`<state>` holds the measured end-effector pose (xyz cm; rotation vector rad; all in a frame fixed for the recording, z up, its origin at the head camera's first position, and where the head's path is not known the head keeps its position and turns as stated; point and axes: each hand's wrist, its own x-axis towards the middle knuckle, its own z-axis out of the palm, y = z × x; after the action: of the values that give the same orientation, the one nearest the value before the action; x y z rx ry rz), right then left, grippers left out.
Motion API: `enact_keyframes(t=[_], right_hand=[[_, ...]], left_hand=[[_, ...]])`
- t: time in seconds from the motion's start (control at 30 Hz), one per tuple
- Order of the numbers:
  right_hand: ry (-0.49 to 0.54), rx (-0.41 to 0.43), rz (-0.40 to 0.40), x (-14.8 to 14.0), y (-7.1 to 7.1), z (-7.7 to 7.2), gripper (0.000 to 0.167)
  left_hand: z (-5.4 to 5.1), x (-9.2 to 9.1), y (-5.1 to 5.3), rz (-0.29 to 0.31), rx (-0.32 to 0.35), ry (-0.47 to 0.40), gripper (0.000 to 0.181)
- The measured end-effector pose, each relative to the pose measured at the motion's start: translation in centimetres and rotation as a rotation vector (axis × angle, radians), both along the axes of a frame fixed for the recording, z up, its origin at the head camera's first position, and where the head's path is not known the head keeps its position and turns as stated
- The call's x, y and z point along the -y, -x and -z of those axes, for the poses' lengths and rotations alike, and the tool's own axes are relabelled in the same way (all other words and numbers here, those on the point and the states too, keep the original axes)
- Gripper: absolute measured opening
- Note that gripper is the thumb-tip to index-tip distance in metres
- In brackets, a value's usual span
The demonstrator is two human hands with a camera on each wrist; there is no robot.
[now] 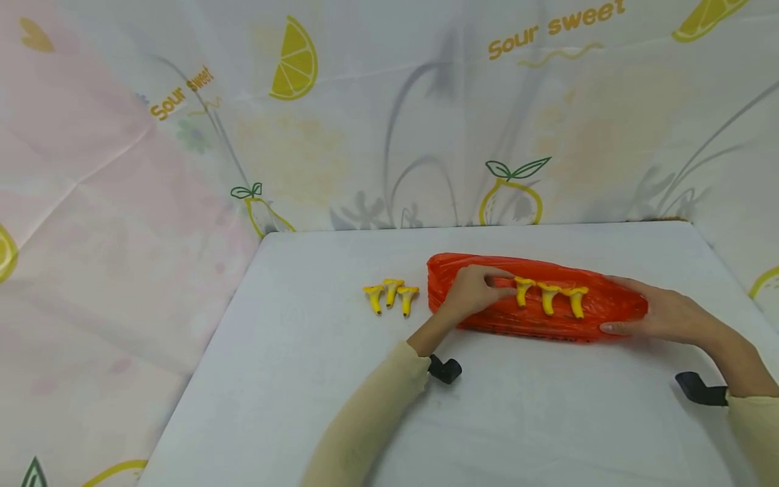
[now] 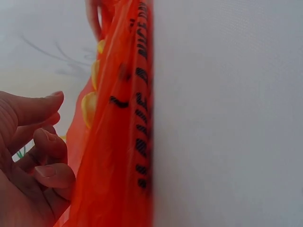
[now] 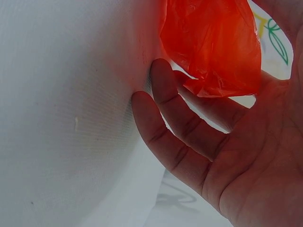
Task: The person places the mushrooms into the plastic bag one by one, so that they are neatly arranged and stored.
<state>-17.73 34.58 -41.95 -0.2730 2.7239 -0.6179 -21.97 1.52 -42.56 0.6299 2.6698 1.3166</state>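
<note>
A red plastic bag with black print lies on the white table. Three yellow mushroom-shaped pieces are in a row on top of it, the leftmost beside my left hand. That hand hovers over the bag with thumb and index finger apart and the other fingers loosely bent, nothing between them. At the bag's right end, my right hand spreads its thumb and fingers around the red plastic. In the right wrist view its fingertips rest on the table beside the bag, the right hand not gripping it.
Three more yellow mushroom-shaped pieces lie together on the table, left of the bag. Black straps stick out at both wrists. Behind the table hangs a cloth printed with lemons.
</note>
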Motion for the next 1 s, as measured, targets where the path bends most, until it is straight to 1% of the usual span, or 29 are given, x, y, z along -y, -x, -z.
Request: enact_keyframes(t=[0.1, 0.23, 0.33, 0.47, 0.7, 0.9, 1.0], right_hand=[[-0.002, -0.004, -0.002, 0.0, 0.0, -0.1, 0.101], [0.003, -0.003, 0.000, 0.1, -0.1, -0.1, 0.101], [0.007, 0.001, 0.002, 0.2, -0.2, -0.1, 0.101], [0.004, 0.000, 0.000, 0.1, -0.2, -0.1, 0.100], [0.006, 0.004, 0.001, 0.2, -0.3, -0.2, 0.100], [0.014, 0.005, -0.003, 0.1, -0.3, -0.1, 0.100], [0.015, 0.007, -0.003, 0.0, -0.3, -0.1, 0.099]], left_hand=[[-0.3, 0.8, -0.1, 0.018, 0.006, -0.042, 0.032], [-0.6, 1.8, -0.2, 0.028, 0.050, -0.094, 0.033], [-0.8, 2.5, -0.3, 0.027, 0.072, -0.111, 0.032], [-1.2, 3.4, -0.5, 0.030, 0.078, -0.112, 0.031], [-2.6, 4.9, -0.6, 0.074, 0.064, -0.108, 0.033], [-3.1, 6.5, -0.7, 0.056, 0.041, -0.046, 0.032], [-3.2, 7.5, -0.8, 0.047, 0.044, -0.044, 0.033]])
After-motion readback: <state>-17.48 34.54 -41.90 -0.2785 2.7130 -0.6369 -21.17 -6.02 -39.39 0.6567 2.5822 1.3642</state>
